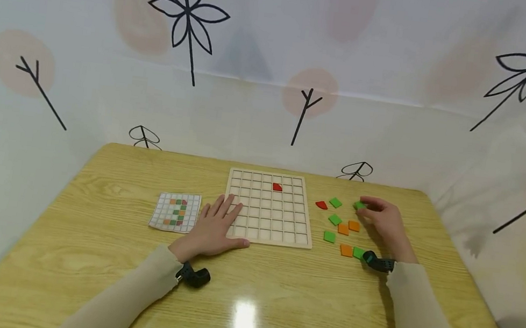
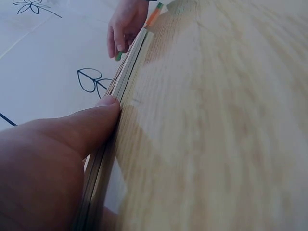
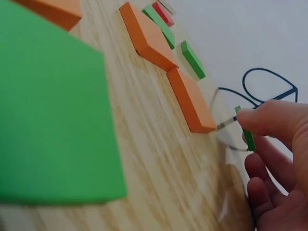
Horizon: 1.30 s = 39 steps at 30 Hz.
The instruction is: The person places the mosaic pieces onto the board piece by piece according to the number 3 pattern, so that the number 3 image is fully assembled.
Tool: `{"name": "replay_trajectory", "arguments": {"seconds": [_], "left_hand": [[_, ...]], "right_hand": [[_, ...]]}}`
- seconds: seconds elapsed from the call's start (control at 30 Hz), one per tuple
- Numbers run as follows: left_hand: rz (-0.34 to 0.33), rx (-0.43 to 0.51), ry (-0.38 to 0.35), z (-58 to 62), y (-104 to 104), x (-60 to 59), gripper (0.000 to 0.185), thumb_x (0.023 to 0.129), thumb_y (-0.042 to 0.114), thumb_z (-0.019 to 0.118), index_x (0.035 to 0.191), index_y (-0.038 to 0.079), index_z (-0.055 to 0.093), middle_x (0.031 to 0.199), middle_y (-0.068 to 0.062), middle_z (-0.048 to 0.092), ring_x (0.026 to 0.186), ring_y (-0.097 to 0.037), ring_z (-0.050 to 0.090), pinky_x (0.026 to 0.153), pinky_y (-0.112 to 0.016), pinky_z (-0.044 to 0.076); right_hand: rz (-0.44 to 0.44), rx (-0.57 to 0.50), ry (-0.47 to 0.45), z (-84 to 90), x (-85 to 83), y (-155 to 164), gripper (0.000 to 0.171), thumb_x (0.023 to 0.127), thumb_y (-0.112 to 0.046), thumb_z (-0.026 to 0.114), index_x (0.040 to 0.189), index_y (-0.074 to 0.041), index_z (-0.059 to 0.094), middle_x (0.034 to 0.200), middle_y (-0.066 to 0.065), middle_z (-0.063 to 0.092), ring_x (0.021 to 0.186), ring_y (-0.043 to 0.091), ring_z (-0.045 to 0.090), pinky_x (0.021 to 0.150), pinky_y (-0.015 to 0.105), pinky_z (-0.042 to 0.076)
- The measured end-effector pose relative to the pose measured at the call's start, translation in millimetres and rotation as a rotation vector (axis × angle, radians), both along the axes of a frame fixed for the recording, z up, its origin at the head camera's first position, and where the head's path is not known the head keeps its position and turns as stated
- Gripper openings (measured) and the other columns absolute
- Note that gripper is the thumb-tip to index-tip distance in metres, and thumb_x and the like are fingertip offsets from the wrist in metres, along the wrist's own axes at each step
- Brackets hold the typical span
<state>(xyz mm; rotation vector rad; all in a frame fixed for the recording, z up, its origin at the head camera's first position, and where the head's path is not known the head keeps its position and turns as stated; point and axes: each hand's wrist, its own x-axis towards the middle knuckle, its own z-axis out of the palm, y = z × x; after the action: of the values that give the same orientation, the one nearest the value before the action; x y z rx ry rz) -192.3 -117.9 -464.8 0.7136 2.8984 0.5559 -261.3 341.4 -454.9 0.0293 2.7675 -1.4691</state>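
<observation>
Wooden table (image 1: 276,306) with light grain. At centre, a gridded wooden board (image 1: 269,208); at its nine o'clock, a pattern card (image 1: 176,211). At the board's three o'clock lie loose green tiles (image 1: 334,219), orange tiles (image 1: 344,229) and one red piece (image 1: 321,205).

2 beige sleeves (image 1: 132,284) — black wrist cameras (image 1: 195,276) strapped on.
</observation>
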Motion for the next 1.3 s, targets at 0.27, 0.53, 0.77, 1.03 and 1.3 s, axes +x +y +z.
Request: {"name": "replay_trajectory", "arguments": {"seconds": [0.27, 0.53, 0.77, 1.03, 1.3], "left_hand": [[0.003, 0.007, -0.003, 0.8, 0.5, 1.0, 0.097, 0.091, 0.069, 0.055, 0.161, 0.014, 0.017, 0.166, -0.013, -0.001, 0.151, -0.034, -0.005, 0.116, -0.061, 0.003], [0.005, 0.006, -0.006, 1.7, 1.2, 0.4, 0.097, 0.091, 0.069, 0.054, 0.161, 0.014, 0.017, 0.166, -0.013, -0.001, 0.151, -0.034, -0.005, 0.116, -0.060, 0.003], [0.005, 0.008, -0.006, 2.3, 0.4, 1.0, 0.097, 0.091, 0.068, 0.055, 0.161, 0.013, 0.017, 0.166, -0.014, 0.000, 0.151, -0.033, -0.004, 0.116, -0.060, 0.003], [0.007, 0.005, -0.005, 3.3, -0.1, 1.4, 0.097, 0.091, 0.068, 0.055, 0.161, 0.013, 0.017, 0.166, -0.014, 0.000, 0.151, -0.033, -0.005, 0.116, -0.060, 0.003], [0.004, -0.010, -0.006, 3.0, 0.1, 1.0, 0.097, 0.091, 0.069, 0.053, 0.161, 0.013, 0.017, 0.166, -0.014, 0.000, 0.151, -0.034, -0.004, 0.116, -0.060, 0.004]], "right_hand": [[0.031, 0.068, 0.037, 9.1, -2.3, -11.0, 0.048, 0.098, -0.026, 0.067, 0.137, 0.000, 0.059, 0.131, 0.025, 0.057, 0.109, 0.030, 0.053, 0.072, 0.021, 0.043], [0.068, 0.106, 0.039, 17.2, -10.5, -40.9, 0.043, 0.096, -0.023, 0.068, 0.134, -0.002, 0.063, 0.125, 0.022, 0.059, 0.106, 0.033, 0.055, 0.075, 0.030, 0.046], [0.134, 0.086, 0.061, 17.2, -22.6, -79.5, 0.039, 0.093, -0.019, 0.073, 0.128, -0.002, 0.067, 0.125, 0.020, 0.059, 0.110, 0.036, 0.056, 0.082, 0.040, 0.048], [0.208, 0.047, 0.094, 17.5, -34.0, -130.6, 0.034, 0.093, -0.016, 0.073, 0.124, -0.002, 0.069, 0.125, 0.018, 0.060, 0.109, 0.033, 0.058, 0.079, 0.040, 0.052], [0.250, 0.030, 0.066, 12.5, -38.4, -177.5, 0.030, 0.094, -0.016, 0.071, 0.123, -0.006, 0.071, 0.130, 0.014, 0.059, 0.112, 0.031, 0.057, 0.088, 0.046, 0.050]]}}
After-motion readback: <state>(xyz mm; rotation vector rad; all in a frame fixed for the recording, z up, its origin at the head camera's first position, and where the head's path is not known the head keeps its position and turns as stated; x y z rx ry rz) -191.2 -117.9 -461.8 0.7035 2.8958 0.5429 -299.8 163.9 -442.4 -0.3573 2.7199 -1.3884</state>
